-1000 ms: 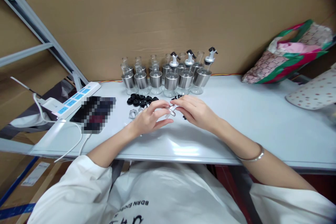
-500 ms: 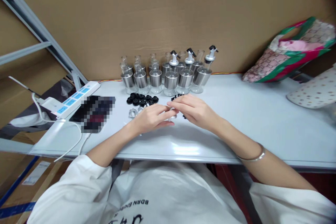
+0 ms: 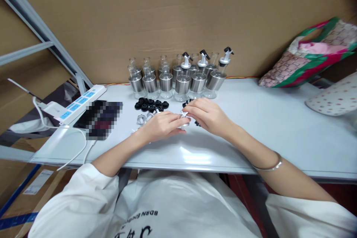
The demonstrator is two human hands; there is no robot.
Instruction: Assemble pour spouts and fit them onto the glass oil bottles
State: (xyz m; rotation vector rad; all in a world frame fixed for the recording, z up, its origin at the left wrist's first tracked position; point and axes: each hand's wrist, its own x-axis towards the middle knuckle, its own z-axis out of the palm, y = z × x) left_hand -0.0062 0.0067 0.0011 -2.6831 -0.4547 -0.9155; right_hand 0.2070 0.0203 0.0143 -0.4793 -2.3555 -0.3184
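Note:
My left hand [image 3: 164, 125] is closed around a silver bottle pourer spout [image 3: 185, 122], held low over the table with its narrow end up. The fingers of my right hand [image 3: 206, 116] are pinched together at the top of that spout; whether a small part is between them is hidden. Beyond and partly under my right hand lie several small black parts [image 3: 186, 102]. More silver spouts [image 3: 141, 119] lie beside and behind my left hand, partly covered by it. Several black ridged stoppers [image 3: 144, 107] are grouped just behind them.
Rows of glass bottles with steel sleeves [image 3: 166, 81] stand at the back; some in front carry silver pourers with black levers [image 3: 203, 57]. At left lie a power strip [image 3: 80, 105], phones [image 3: 89, 116] and white cables. A patterned bag [image 3: 287, 68] and dotted white object [image 3: 331, 95] are at right.
My right fingertips have shifted slightly at the top of the spout, so more of its silver tip shows. My left hand keeps its hold almost unmoved.

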